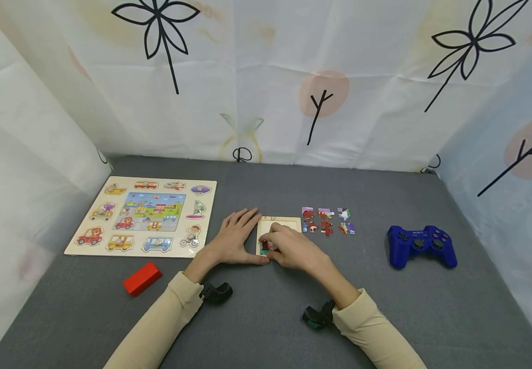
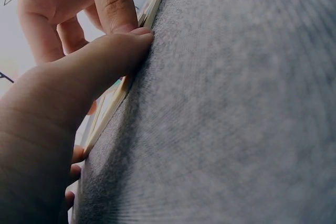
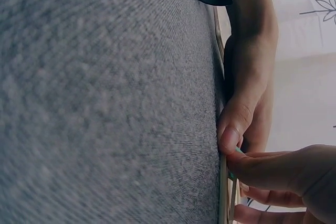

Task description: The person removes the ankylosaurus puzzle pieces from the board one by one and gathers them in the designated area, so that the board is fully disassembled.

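Note:
A small wooden puzzle tray [image 1: 279,221] lies flat on the grey table between both hands. Along its left side, my left hand [image 1: 236,238] rests with fingers spread and straight, the thumb reaching the near edge. My right hand [image 1: 293,249] curls over the tray's near left part, its fingers pinching a jigsaw piece [image 1: 266,248] with dark red and green on it. Fingers hide most of this piece. From the left wrist, the tray's pale edge [image 2: 107,114] shows beneath the left thumb [image 2: 110,53]. Both thumbs come close together in the right wrist view.
Several loose jigsaw pieces [image 1: 326,225] lie right of the tray. A blue game controller [image 1: 422,246] is farther right. To the left are a large vehicle puzzle board [image 1: 127,185] and a red block [image 1: 142,279]. Patterned white curtains [image 1: 266,102] surround the table.

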